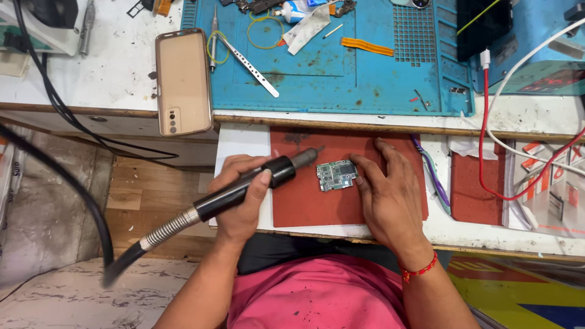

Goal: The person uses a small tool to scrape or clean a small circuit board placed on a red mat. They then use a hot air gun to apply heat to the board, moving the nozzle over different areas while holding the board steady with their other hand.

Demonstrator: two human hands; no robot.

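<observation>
Spreading across the desk (91,73) is a blue work mat (341,67), and below it a red pad (304,201) carries a small green circuit board (336,175). Beside the mat lies a phone (183,82) face down. The left hand (241,198) is closed around a black hot-air handpiece (244,189), nozzle aimed at the board, while the right hand (390,195) lies flat and open, fingertips touching the board's right edge.

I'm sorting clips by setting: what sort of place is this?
Probably a phone repair bench. A small green circuit board lies on a red mat, the left hand holds a hot-air tool, and a phone lies nearby.
</observation>
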